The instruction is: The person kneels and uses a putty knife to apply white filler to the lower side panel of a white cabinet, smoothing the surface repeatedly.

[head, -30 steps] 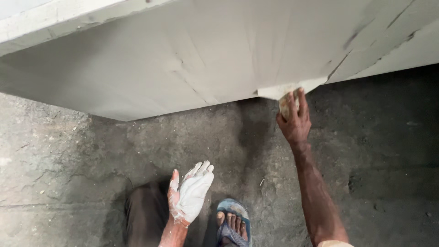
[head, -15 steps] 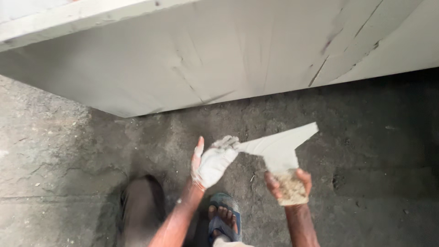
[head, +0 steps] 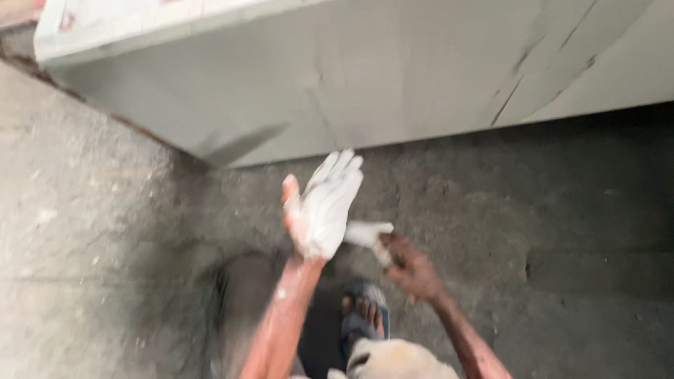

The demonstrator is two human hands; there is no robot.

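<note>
My left hand [head: 324, 210] is spread flat, coated white; my right hand [head: 413, 270] grips a white-smeared scraper [head: 368, 235] touching its palm.

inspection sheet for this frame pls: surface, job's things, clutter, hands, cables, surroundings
surface: rough grey concrete floor, cracked and stained.
job's things: small white piece, blurred, pinched in right hand.
clutter: nothing seen.
hands: left hand open, palm coated white, held flat beside the piece; right hand closed on the piece.
cables: nothing seen.
surroundings: pale grey wall with cracks at upper right; sandalled foot below the hands.
</note>
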